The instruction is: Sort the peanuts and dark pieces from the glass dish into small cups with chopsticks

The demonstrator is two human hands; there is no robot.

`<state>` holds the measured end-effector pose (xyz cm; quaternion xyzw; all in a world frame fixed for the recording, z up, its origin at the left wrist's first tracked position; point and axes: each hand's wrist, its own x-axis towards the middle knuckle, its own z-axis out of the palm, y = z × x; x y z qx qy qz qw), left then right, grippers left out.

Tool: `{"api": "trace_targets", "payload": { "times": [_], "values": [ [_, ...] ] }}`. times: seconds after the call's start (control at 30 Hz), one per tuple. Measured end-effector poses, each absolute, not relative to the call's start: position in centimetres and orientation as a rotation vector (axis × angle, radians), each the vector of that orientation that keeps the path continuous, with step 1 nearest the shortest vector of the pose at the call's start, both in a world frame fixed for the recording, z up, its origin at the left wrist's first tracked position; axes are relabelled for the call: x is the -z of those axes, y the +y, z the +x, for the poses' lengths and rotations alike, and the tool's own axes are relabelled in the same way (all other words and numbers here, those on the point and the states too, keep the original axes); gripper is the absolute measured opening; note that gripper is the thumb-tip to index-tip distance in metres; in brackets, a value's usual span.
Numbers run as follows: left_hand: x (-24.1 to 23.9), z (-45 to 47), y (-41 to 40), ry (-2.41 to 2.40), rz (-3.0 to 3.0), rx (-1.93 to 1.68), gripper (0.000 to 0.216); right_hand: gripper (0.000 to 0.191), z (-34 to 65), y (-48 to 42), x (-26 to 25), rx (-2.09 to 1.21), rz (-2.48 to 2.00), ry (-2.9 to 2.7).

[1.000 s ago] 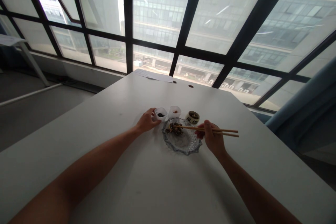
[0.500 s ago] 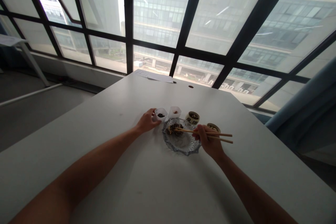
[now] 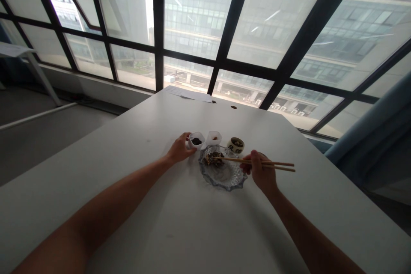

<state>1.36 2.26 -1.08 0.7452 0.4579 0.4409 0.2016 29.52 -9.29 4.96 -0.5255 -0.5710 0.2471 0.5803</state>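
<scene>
My left hand [image 3: 181,149] is closed around the near-left side of a small white plastic cup [image 3: 201,145] with dark bits [image 3: 196,141] in it. In my right hand [image 3: 260,170] is a pair of wooden chopsticks [image 3: 282,166], held nearly level. Their tips reach into a mixed brown and dark heap [image 3: 214,159] on the left part of a clear glass dish [image 3: 227,186] with a scalloped rim. What the tips pinch, if anything, is too small to tell.
A second white cup [image 3: 214,138] with a few small bits stands behind the dish. Right of it is a cream cup [image 3: 235,147] with dark characters. Another round container is mostly hidden behind my right hand. Paper [image 3: 192,95] lies at the white table's far edge, by the windows.
My right hand has moved slightly right with the chopsticks, covering more of the container behind it. My left hand stays on the white cup.
</scene>
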Motion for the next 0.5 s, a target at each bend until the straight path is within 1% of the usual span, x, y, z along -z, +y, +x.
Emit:
{"api": "trace_targets", "payload": {
  "times": [0.1,0.27,0.33,0.43,0.5],
  "values": [
    [1.4,1.3,2.5,1.256,2.113,-1.283,0.057,0.053,30.1,-8.6,-4.2,-0.696,-1.158,-1.101],
    [1.5,1.2,2.4,1.322,2.115,-1.261,0.058,0.048,30.8,-8.2,-3.0,-0.771,-1.075,-0.988],
    [1.2,1.0,2.5,1.431,2.057,-1.176,0.062,0.05,31.0,-8.4,-3.1,-0.715,-1.062,-0.954],
    [0.4,0.6,2.8,1.629,1.966,-1.039,0.076,0.052,31.6,-8.9,-4.1,-0.535,-1.065,-0.971],
    [-0.6,1.0,3.1,1.689,1.999,-1.051,0.083,0.053,32.2,-9.3,-5.0,-0.402,-1.091,-1.037]
  ]
}}
